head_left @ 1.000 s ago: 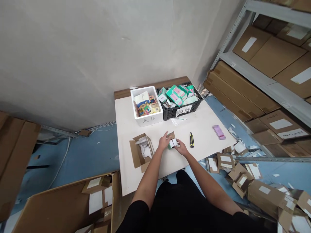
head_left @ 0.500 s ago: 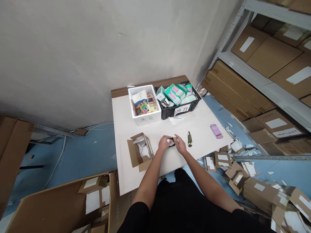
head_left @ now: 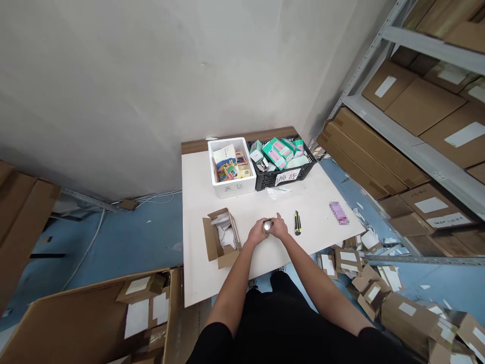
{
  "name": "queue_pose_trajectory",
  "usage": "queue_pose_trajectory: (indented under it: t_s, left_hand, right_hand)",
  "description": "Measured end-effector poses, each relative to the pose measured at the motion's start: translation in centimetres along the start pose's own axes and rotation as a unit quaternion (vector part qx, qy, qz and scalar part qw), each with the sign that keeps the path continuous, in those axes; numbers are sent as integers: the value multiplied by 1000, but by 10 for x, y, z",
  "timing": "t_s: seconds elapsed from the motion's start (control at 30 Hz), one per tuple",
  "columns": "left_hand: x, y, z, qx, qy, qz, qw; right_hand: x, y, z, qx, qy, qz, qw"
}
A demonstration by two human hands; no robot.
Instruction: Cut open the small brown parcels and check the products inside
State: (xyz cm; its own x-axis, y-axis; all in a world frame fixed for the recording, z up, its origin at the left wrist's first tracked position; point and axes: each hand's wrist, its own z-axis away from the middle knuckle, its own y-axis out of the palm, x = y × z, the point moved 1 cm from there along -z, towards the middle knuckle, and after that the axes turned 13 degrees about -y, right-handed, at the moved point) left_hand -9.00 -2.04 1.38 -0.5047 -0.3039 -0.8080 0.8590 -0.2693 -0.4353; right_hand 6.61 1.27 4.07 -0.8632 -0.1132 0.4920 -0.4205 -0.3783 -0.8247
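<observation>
One big open carton (head_left: 83, 323) fills the lower left corner, smaller labelled boxes inside it. Next along, on the pale table (head_left: 200, 177), there's an open cardboard box (head_left: 210, 238) with crumpled white stuff in it, and behind that a white foam box (head_left: 235, 188) full of books or packs. Then the left hand (head_left: 258, 231), fingers wrapped around one side of a small item (head_left: 268, 225) with a shiny round top (that's about all the fingers let me see, sorry). The right hand (head_left: 279, 228) has the other side, one finger sticking out. Can't tell if the item touches the tabletop. Behind is a black crate (head_left: 266, 181) of green and pink packets; just right of the hands, a yellow-and-black cutter (head_left: 297, 223). Farther right: a pixelated purple thing (head_left: 339, 213), then shelving (head_left: 390, 119) with cartons.
</observation>
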Motion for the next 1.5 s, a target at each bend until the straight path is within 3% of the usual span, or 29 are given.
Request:
queue_pose_trajectory:
  t_s: [0.17, 0.27, 0.37, 0.47, 0.57, 0.63, 0.73, 0.87, 0.97, 1.1, 1.23, 1.3, 1.43, 1.5]
  left_hand:
    - [-8, 1, 3, -41, -21, -50, 998]
    - [-13, 1, 2, -53, -39, -62, 996]
    - [-19, 3, 2, -56, -52, -74, 994]
    - [-26, -2, 5, -41, -74, -106, 991]
    - [-40, -20, 18, -47, -63, -77, 994]
    - [-59, -36, 31, -99, -17, 20, 995]
    - [-107, -59, 52, -219, 55, 155, 962]
    - [-187, -70, 67, -271, 116, 141, 945]
    - [-227, -71, 70, -295, 115, 105, 943]
    - [-247, -73, 72, -300, 114, 146, 936]
    - [-259, -72, 70, -201, 150, 244, 937]
    - [-268, -69, 68, -170, 168, 259, 936]
    - [-288, -65, 64, -213, 156, 236, 935]
    - [-295, -63, 62, -221, 145, 242, 934]
  right_hand:
    - [12, -21, 14, -141, -71, -126, 979]
    - [25, -62, 24, -214, -96, -266, 935]
    - [45, -115, 28, -244, -158, -345, 893]
    - [64, -161, 26, -252, -204, -368, 871]
    - [74, -184, 25, -251, -211, -388, 861]
    - [76, -189, 24, -243, -210, -401, 858]
    - [78, -190, 23, -226, -218, -410, 856]
    - [83, -198, 22, -207, -235, -414, 854]
    - [77, -213, 21, -177, -263, -456, 832]
    - [50, -230, 23, -67, -319, -515, 793]
    - [27, -227, 28, 60, -355, -543, 759]
    - [23, -223, 32, 46, -352, -552, 755]
    - [21, -224, 41, -71, -330, -527, 780]
    - [18, -229, 46, -70, -347, -525, 774]
